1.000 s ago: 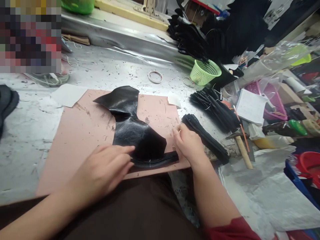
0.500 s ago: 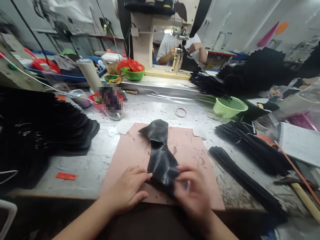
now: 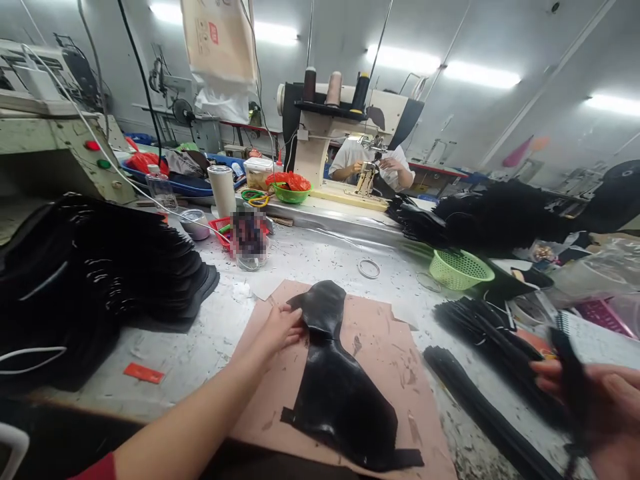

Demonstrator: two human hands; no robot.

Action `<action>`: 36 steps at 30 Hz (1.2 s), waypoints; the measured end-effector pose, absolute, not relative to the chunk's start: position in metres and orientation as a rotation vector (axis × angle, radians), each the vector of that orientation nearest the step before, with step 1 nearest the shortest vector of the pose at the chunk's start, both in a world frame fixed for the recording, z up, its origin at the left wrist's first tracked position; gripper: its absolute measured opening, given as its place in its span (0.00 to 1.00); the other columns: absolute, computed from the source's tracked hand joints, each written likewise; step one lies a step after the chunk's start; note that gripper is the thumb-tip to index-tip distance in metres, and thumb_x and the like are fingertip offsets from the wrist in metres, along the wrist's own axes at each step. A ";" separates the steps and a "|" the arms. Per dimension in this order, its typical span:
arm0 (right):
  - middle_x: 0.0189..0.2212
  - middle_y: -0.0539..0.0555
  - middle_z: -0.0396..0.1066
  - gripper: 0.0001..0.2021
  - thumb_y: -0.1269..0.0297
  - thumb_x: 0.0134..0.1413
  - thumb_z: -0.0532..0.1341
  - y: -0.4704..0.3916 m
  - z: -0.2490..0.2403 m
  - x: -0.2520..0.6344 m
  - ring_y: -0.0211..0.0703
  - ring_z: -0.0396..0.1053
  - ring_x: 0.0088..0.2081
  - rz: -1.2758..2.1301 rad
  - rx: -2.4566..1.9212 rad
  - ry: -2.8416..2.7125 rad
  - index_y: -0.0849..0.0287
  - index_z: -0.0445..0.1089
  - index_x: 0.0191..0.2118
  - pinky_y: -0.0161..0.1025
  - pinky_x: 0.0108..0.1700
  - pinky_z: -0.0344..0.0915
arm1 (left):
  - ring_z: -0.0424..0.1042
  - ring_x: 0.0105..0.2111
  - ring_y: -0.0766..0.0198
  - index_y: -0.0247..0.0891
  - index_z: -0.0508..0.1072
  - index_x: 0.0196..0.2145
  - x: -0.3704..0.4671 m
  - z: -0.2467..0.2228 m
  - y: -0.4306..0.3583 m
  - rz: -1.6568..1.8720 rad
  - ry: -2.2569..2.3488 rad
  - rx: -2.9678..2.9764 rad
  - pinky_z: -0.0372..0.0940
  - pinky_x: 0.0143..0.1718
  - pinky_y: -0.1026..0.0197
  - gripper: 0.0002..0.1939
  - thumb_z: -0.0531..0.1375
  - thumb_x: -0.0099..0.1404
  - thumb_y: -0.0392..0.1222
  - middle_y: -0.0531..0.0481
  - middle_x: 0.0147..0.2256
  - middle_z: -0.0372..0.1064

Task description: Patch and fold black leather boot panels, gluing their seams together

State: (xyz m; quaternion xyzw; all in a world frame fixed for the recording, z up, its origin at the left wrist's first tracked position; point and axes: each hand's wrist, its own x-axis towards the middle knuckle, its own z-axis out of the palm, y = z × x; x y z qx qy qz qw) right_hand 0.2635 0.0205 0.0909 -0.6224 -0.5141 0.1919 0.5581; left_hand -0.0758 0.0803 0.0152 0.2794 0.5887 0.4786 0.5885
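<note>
Your left hand (image 3: 275,333) is just left of the frame's middle, fingertips on the upper left edge of the black leather piece (image 3: 345,393), and honestly I can't tell if you're pinching that edge or only pressing on it, since the fingers bunch up and hide the contact. The leather itself sits center to lower center, lying on the pink board (image 3: 267,407), whose bottom edge partly runs out of the frame. A black band (image 3: 410,457) pokes out at both lower corners of the leather, but its middle is covered, so no idea how it runs under there. Your right hand (image 3: 613,407) is way over at the right edge, cut off and smeared by blur, though it does look closed around a dark strip (image 3: 567,373); the strip's lower end melts into the black stuff behind it. That hand also blocks part of the spiral notebook (image 3: 595,337). Nearby, the long black bundle (image 3: 475,393) drops out at the bottom right. Far left, your pile of black pieces (image 3: 135,260) gets chopped by the frame edge and is too dark to count. Upper center, the sewing machine (image 3: 310,143) hides most of a co-worker (image 3: 345,160), and a pixelated patch (image 3: 249,233) covers whatever's by the red basket (image 3: 223,230).
</note>
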 end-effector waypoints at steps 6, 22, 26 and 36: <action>0.23 0.55 0.72 0.06 0.59 0.34 0.65 0.071 0.116 0.216 0.46 0.70 0.28 0.786 -1.372 -1.231 0.53 0.71 0.22 0.44 0.33 0.66 | 0.69 0.23 0.70 0.43 0.51 0.37 -0.048 0.017 0.120 1.422 1.314 0.404 0.64 0.27 0.67 0.16 0.58 0.57 0.36 0.56 0.27 0.64; 0.47 0.56 0.69 0.18 0.59 0.49 0.61 0.075 0.139 0.101 0.48 0.69 0.45 0.267 -0.990 -2.594 0.59 0.68 0.46 0.41 0.46 0.67 | 0.70 0.24 0.66 0.37 0.61 0.39 -0.050 0.093 0.054 1.129 0.918 0.812 0.59 0.26 0.67 0.27 0.68 0.43 0.42 0.55 0.23 0.71; 0.47 0.55 0.69 0.15 0.73 0.53 0.54 0.053 0.120 0.090 0.45 0.71 0.41 0.343 -1.132 -2.612 0.58 0.68 0.47 0.39 0.41 0.68 | 0.71 0.27 0.64 0.36 0.62 0.41 -0.058 0.078 0.044 1.129 0.971 0.782 0.61 0.29 0.66 0.30 0.69 0.42 0.46 0.52 0.24 0.72; 0.45 0.54 0.70 0.16 0.78 0.53 0.51 0.042 0.112 0.086 0.41 0.71 0.40 0.267 -1.060 -2.745 0.57 0.67 0.46 0.35 0.40 0.66 | 0.69 0.23 0.67 0.37 0.71 0.32 -0.086 0.085 0.035 1.210 1.221 0.927 0.64 0.24 0.65 0.17 0.66 0.43 0.44 0.54 0.26 0.67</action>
